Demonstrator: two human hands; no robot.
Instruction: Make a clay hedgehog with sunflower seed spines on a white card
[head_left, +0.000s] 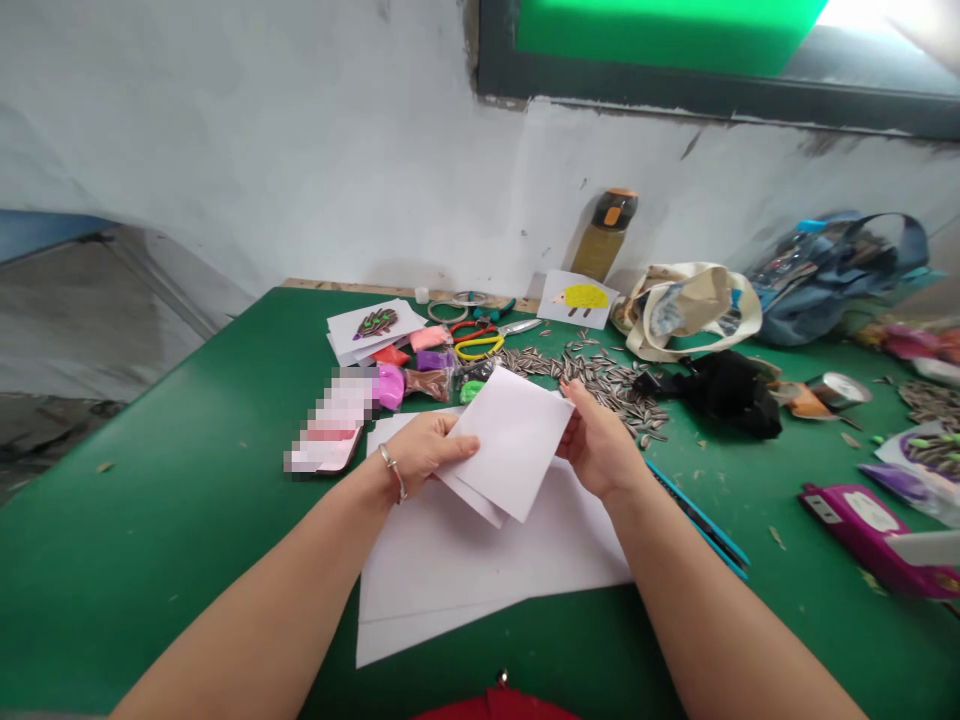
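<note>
Small white paper cards (514, 440) are held over larger white sheets (480, 575) lying on the green table. My left hand (433, 447) pinches the cards at their left edge, thumb on top, a bracelet round the wrist. At the upper right corner of the top card, the curled fingers of my right hand (596, 437) hold its edge, partly hidden behind it. Beyond the cards lie sunflower seeds (607, 380), yellow-handled scissors (480, 348) and packets of coloured clay (429, 382).
A pixelated phone (330, 430) lies left of the sheets. A hedgehog picture (577, 298) leans before a bottle (602, 235). Cloth bag (686, 310), black pouch (731, 393), blue-edged tool (701, 520) and magenta device (862, 530) are at right.
</note>
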